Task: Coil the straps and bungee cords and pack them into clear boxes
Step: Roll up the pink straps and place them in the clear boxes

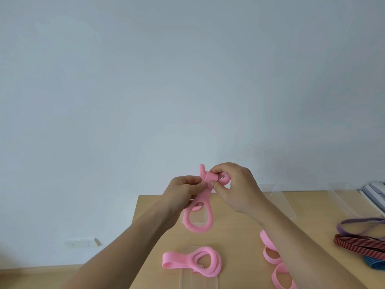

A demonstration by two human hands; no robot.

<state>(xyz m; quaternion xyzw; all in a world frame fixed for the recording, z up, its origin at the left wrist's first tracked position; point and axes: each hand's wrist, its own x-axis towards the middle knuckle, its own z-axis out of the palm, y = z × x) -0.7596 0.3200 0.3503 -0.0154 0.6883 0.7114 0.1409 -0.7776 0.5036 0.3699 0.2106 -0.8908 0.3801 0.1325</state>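
Observation:
I hold a pink strap [199,221] up above the wooden table [235,236]. My left hand [183,189] pinches it at the top from the left, and my right hand [235,184] grips its upper end, fingers curled round a small loop. The strap's long loop hangs down between my forearms. A second pink strap [200,261], coiled, lies on the table in front of me on a clear lid [188,278]. A third pink strap [270,255] lies looped to the right, partly under my right forearm.
Clear box pieces [285,205] stand at the back right of the table. At the right edge lie a purple strap [358,226], a red striped cord [358,245] and a blue one [375,263]. The table's left edge runs near my left forearm.

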